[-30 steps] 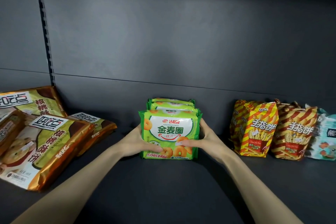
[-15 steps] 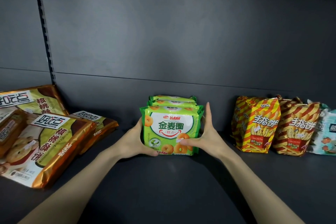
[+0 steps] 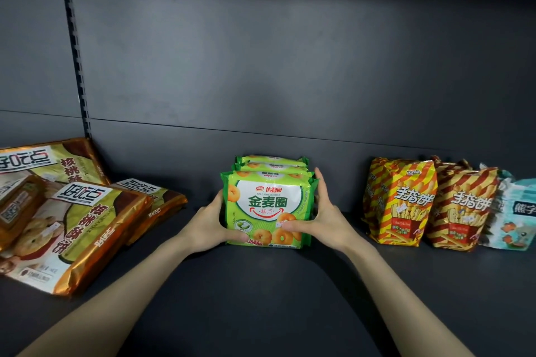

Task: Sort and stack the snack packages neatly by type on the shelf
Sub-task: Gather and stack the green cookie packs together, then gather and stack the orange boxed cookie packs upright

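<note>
Since a second ago the fingers of the right grip (image 3: 322,217) have been straightened. They were curled behind the green packs (image 3: 268,206) and are now held flat and upright against the right side of the row, with the thumb laid across the lower front face. The left grip (image 3: 208,220) is clamped on the left edge of the front pack, fingers wrapped round the edge and thumb pressed on the bottom corner.

Three green packs are seen standing upright between the two grips, one behind another, on the dark shelf (image 3: 275,298) and close to the back panel (image 3: 290,66).

Well to the left of the left grip, brown-and-gold cookie bags (image 3: 72,229) are piled loosely, overlapping and tilted, below a slotted upright (image 3: 77,66). The nearest bag's corner is pointed towards the left forearm but is kept apart from it.

To the right of the right grip, past a gap of bare shelf, two red-and-yellow striped bags (image 3: 400,203) are stood side by side, touching. A teal pack (image 3: 516,211) is pressed against the farther one at the frame edge.
</note>
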Motion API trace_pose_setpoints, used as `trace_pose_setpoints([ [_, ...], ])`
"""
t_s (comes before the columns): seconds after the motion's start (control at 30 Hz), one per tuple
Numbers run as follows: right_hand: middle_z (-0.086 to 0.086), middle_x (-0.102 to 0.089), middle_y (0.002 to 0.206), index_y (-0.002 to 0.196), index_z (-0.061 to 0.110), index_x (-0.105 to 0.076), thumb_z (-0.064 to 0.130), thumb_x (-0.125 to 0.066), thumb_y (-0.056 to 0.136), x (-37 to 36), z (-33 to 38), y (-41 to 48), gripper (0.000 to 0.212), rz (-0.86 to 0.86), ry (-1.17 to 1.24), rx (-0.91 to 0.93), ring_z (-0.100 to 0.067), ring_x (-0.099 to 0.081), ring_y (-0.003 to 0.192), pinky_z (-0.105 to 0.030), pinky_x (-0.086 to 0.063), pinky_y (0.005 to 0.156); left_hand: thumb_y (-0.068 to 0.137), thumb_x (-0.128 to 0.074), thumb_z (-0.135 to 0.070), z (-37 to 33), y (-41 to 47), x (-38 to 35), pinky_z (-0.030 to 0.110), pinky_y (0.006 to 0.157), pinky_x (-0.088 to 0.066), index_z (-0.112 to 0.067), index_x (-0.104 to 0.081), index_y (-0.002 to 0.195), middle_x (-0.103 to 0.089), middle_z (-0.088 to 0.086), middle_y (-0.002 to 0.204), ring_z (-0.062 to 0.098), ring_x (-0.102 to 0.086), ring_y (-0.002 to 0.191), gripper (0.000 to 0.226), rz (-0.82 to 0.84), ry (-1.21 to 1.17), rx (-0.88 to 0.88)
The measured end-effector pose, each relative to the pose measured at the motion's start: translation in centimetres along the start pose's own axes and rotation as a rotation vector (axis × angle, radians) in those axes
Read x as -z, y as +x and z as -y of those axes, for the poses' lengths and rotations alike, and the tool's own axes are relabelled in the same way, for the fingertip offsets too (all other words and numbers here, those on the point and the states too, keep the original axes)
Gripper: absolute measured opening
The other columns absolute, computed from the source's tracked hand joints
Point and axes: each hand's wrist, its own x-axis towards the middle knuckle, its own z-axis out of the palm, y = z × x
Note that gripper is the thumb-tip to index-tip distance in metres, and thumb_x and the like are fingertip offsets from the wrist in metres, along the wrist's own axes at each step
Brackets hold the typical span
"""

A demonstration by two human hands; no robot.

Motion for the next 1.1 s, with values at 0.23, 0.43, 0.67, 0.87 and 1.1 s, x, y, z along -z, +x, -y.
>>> trace_pose_setpoints([
  [0.23, 0.012, -0.049, 0.133, 0.151, 0.026, 0.012, 0.02, -0.082, 0.071, 0.9, 2.1, -0.6, 0.123, -0.006, -0.157, -0.061, -0.004, -0.042, 0.122, -0.019, -0.032, 0.098, 0.067, -0.079, -0.047, -1.0, -1.0, 1.0, 0.039, 0.102, -0.044, -0.024, -0.045, 0.133, -0.062, -0.008, 0.126, 0.015, -0.055, 0.119, 0.078, 0.006, 0.219, 0.111],
  [0.43, -0.009, -0.031, 0.151, 0.152, 0.014, -0.01, 0.025, -0.077, 0.077, 2.4, 4.9, -2.0, 0.101, -0.045, -0.403, -0.024, -0.023, -0.03, 0.139, -0.031, -0.027, 0.11, 0.077, -0.069, -0.052, -2.9, -2.8, 2.7, 0.038, 0.1, -0.044, -0.015, -0.048, 0.133, -0.056, 0.004, 0.133, 0.021, -0.052, 0.121, 0.07, -0.028, 0.38, 0.144],
  [0.67, -0.009, -0.041, 0.139, 0.139, 0.009, -0.04, 0.027, -0.067, 0.086, 2.9, 8.9, -3.4, 0.063, -0.024, -0.668, 0.108, -0.022, -0.041, 0.126, -0.027, -0.036, 0.094, 0.083, -0.066, -0.042, -5.8, -6.9, 5.0, 0.03, 0.098, -0.042, -0.015, -0.051, 0.129, -0.058, 0.004, 0.129, 0.021, -0.052, 0.119, 0.056, -0.123, 0.558, 0.014],
  [0.87, -0.008, -0.045, 0.136, 0.134, 0.012, -0.047, 0.033, -0.065, 0.086, 0.1, 12.8, -3.3, 0.055, 0.044, -0.765, 0.219, -0.024, -0.042, 0.126, -0.032, -0.038, 0.095, 0.084, -0.062, -0.047, -6.6, -10.6, 9.3, 0.039, 0.101, -0.041, -0.02, -0.047, 0.132, -0.056, 0.003, 0.131, 0.025, -0.048, 0.122, 0.057, -0.17, 0.763, -0.04],
  [1.1, -0.007, -0.044, 0.139, 0.135, 0.015, -0.047, 0.035, -0.064, 0.087, -6.7, 17.0, -2.8, 0.055, 0.077, -0.764, 0.334, -0.024, -0.039, 0.129, -0.031, -0.034, 0.101, 0.085, -0.06, -0.048, -4.6, -14.7, 15.7, 0.041, 0.099, -0.043, -0.019, -0.045, 0.134, -0.054, 0.005, 0.133, 0.023, -0.048, 0.123, 0.059, -0.244, 0.826, -0.047],
])
